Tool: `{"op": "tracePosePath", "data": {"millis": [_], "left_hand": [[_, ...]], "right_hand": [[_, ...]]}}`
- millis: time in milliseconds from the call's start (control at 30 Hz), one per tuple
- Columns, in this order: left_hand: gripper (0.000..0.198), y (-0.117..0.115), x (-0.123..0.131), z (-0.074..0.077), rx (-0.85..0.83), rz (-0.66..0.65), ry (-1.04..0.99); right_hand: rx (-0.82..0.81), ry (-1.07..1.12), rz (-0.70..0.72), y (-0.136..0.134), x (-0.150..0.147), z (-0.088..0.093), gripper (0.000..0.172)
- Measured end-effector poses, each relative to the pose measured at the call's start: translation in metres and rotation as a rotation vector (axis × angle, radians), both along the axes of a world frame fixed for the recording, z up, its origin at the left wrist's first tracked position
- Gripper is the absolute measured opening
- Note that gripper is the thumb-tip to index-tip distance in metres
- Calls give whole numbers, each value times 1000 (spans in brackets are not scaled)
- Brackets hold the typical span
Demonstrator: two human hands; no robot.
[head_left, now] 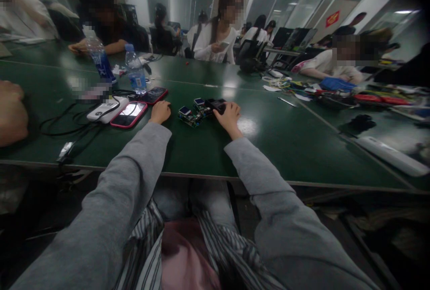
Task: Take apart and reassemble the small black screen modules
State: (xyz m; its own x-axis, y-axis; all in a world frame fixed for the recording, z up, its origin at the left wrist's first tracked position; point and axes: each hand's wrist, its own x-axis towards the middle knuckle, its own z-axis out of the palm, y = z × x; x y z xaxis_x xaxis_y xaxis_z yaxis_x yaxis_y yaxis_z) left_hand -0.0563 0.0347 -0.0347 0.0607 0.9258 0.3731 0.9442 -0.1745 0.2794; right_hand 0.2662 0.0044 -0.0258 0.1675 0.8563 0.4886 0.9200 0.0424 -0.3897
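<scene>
Large room, glass partitions along the back; several people seated at desks and tables. Foreground: a long dark green table (268,160), overhead light reflected off its top. Wearer sits at the near edge, both forearms in grey sleeves (131,169) stretched forward over the surface.

Left hand (160,112): palm down on the table, fingers loosely bent and part-open, pointing away from the wearer. It lies just beside a dark phone with a red edge (155,95). A pink-rimmed phone (129,114) and a white power bank (102,111) with black cables lie further left. Two plastic bottles stand behind these, the nearer a clear one with a blue cap (135,71).

Right hand (230,116): set against a black block-like object (215,103), thumb toward the near side, the other fingers curved over its right end. Thumb and fingers are apart with the object between them; how firmly they press cannot be told.

Small circuit boards (192,120) with two little screens (184,111) lie on the table between the hands, immediately left of the black object. Whether the boards join it cannot be made out.

Far right: tangled cables (285,83), a blue bundle (337,84) and a long white bar (393,155).
</scene>
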Motion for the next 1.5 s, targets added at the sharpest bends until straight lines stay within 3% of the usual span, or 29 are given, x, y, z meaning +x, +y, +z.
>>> {"op": "tracePosePath", "data": {"millis": [1500], "left_hand": [[43,2,0,-2,3,-21,-3]], "right_hand": [[-47,-47,11,-2,1,1,56]]}}
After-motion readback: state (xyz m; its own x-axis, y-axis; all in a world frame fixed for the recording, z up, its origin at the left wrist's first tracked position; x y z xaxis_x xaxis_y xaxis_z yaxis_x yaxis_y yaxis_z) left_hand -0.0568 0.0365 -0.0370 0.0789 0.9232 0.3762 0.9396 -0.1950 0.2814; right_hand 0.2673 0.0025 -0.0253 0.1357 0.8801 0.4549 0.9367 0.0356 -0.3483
